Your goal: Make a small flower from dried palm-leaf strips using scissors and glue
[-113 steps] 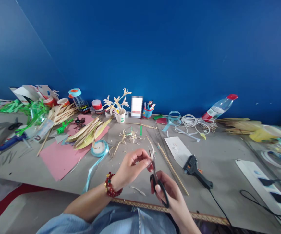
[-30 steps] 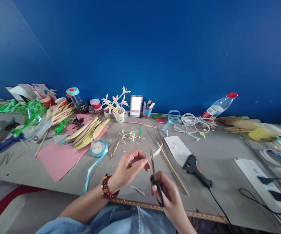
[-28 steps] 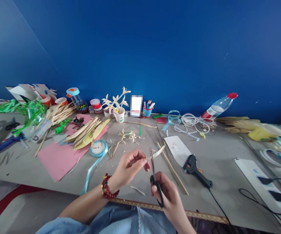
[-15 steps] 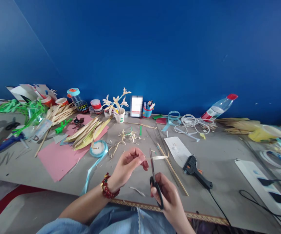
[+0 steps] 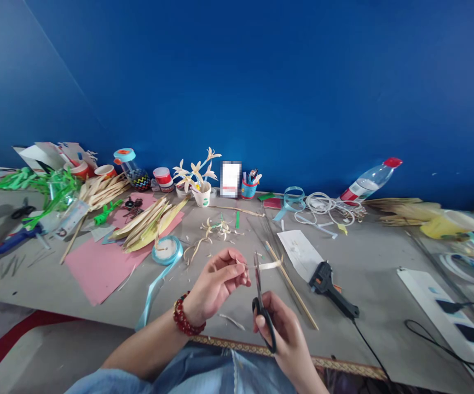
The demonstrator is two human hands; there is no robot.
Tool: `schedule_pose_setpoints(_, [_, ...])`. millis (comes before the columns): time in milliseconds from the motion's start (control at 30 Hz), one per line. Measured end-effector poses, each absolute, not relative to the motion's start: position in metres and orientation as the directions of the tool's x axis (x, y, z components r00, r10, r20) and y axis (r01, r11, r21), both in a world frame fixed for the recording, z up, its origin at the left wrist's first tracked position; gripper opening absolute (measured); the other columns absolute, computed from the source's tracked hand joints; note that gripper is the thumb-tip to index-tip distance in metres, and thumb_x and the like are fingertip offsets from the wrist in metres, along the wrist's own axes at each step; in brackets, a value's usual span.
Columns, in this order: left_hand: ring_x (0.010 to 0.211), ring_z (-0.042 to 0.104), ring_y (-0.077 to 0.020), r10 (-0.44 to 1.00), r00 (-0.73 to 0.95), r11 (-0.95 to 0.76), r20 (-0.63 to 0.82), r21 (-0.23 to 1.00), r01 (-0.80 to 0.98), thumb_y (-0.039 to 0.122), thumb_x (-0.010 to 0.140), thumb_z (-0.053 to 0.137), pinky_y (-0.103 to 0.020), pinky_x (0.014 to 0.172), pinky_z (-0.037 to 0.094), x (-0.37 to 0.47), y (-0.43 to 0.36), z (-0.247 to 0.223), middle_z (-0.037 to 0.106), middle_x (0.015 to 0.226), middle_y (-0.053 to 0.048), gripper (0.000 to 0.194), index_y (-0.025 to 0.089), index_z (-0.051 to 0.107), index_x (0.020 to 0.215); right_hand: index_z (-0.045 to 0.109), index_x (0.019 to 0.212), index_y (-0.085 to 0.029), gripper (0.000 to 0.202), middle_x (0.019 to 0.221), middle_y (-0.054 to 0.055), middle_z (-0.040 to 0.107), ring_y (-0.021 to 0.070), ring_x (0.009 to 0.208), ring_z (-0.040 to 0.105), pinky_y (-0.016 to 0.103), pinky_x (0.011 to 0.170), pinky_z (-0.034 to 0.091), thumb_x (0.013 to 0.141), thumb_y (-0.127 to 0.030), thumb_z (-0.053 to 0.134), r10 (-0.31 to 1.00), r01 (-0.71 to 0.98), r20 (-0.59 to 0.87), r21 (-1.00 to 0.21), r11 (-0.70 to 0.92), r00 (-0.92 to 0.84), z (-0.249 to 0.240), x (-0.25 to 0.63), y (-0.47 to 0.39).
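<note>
Head view: a pale strip [image 5: 270,266] is crossing the scissors [image 5: 259,290] at the near middle, the left hand [image 5: 216,284] pinching its left end, the right hand [image 5: 283,323] curling tightly around their handles. Far right, a bottle [image 5: 379,172] is bearing print too small to read. The grey table [image 5: 370,257] is meeting a blue wall [image 5: 237,82].

pale strip [image 5: 270,265] with one end hidden in the left hand [image 5: 220,280], scissors [image 5: 262,311] partly covered by the right hand [image 5: 283,324], white rectangle [image 5: 231,178] blurred into squares, power strip [image 5: 420,290] cut by right edge
</note>
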State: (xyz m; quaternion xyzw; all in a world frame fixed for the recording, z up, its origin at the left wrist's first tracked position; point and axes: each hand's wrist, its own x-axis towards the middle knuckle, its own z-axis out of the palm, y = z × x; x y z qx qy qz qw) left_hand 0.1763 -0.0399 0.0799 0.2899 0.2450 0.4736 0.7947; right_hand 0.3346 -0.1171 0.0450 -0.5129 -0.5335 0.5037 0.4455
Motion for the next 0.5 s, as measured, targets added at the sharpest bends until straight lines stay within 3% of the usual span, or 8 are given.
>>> schedule_pose_setpoints(200, [0.063,0.055,-0.0081,0.874,0.448,0.474,-0.191,0.545,-0.692,0.025,0.078,0.076,-0.024,0.068,0.048,0.188,-0.047,0.074,0.058,0.067,0.002,0.016,0.017,0.063,0.083,0.050,0.075,-0.020,0.051,0.063,-0.001,0.050,0.0139,0.058,0.044,0.025,0.054,0.035,0.080,-0.070,0.058,0.995,0.049,-0.063,-0.997,-0.059,-0.084,0.049,0.332,-0.116])
schedule_pose_setpoints(367, [0.068,0.059,-0.0091,0.920,0.370,0.357,-0.128,0.662,-0.659,0.024,0.078,0.076,-0.025,0.068,0.048,0.187,-0.043,0.078,0.064,0.087,-0.003,0.018,0.015,0.061,0.074,0.052,0.078,-0.019,0.052,0.066,0.000,0.052,0.0131,0.056,0.041,0.024,0.051,0.033,0.080,-0.071,0.056,0.989,0.010,-0.048,-0.999,-0.047,-0.140,0.048,0.336,-0.120])
schedule_pose_setpoints(500, [0.069,0.062,-0.0116,0.916,0.389,0.335,-0.102,0.727,-0.599,0.025,0.079,0.075,-0.027,0.069,0.049,0.178,-0.039,0.083,0.065,0.084,-0.003,0.015,0.015,0.063,0.078,0.050,0.079,-0.019,0.051,0.067,0.000,0.053,0.0105,0.050,0.037,0.023,0.046,0.030,0.081,-0.070,0.055,0.969,-0.022,-0.072,-0.997,-0.080,-0.236,0.046,0.344,-0.125])
